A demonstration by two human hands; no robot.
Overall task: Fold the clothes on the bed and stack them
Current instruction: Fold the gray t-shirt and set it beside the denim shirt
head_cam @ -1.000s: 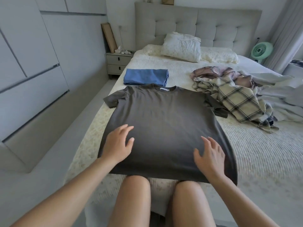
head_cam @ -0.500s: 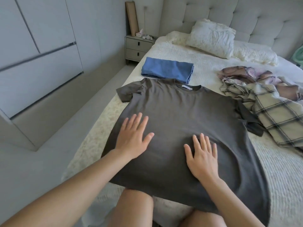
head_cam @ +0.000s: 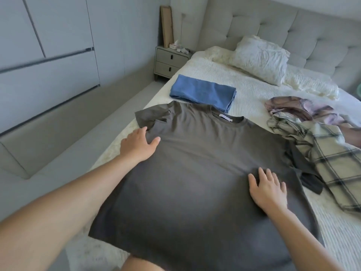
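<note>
A dark grey T-shirt [head_cam: 205, 163] lies spread flat on the bed [head_cam: 254, 90], collar away from me. My left hand [head_cam: 137, 145] rests on its left edge just below the left sleeve, fingers reaching toward the sleeve. My right hand [head_cam: 268, 190] presses flat on the shirt's right side, fingers spread. A folded blue garment [head_cam: 203, 93] lies beyond the collar. To the right sit a crumpled plaid shirt [head_cam: 322, 163] and a pinkish garment [head_cam: 304, 108].
A pillow [head_cam: 261, 57] leans against the padded headboard [head_cam: 293, 28]. A nightstand [head_cam: 170, 62] stands left of the bed by the wardrobe wall [head_cam: 48, 55]. The floor strip runs along the bed's left side. My knee shows below the shirt hem.
My left hand has slid up and left to the shirt's edge by the sleeve. My right hand has shifted to the right across the shirt. The view has turned left and closer.
</note>
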